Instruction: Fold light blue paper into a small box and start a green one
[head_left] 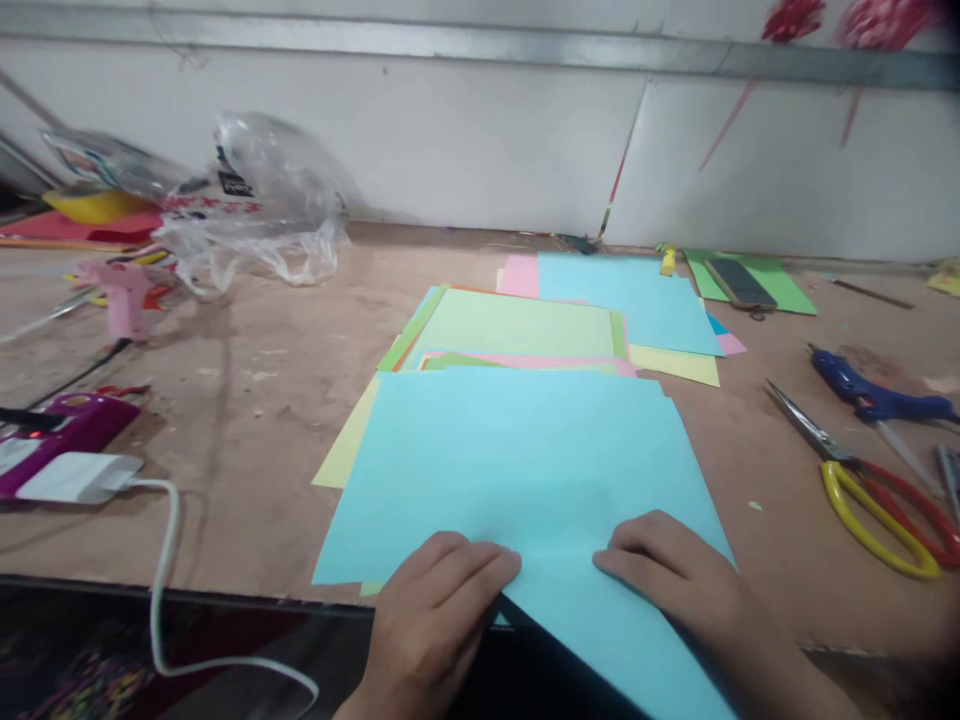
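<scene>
Both hands are at the near edge of the desk (262, 470), on light blue paper. The large blue sheet (517, 450) lies flat on top of a pile of coloured paper, in front of the person. The left hand (442, 610) rests on its near part, back of the hand upward, fingers side by side and pointing inward. The right hand (675, 575) lies opposite, its outer fingers bent and one finger pointing toward the left hand, with a gap between the two. Whether either grip pinches the paper I cannot tell, since the undersides of the hands are hidden. Between the hands, blue paper slopes down past the desk edge; I cannot tell whether it is the same sheet or another one

Behind the large sheet lies a pale green sheet (525, 325), and beyond that a second blue sheet (622, 295). A phone (739, 283) lies on a bright green sheet (791, 290) near the wall (480, 140). On the right side of the desk are scissors (844, 455) with one yellow and one red handle, and just behind them a blue glue gun (877, 390). On the left side are a pink glue gun (126, 300), a clear plastic bag (255, 210) and a purple power strip (94, 420) with a white charger (79, 478), whose cable (161, 570) hangs over the desk edge
</scene>
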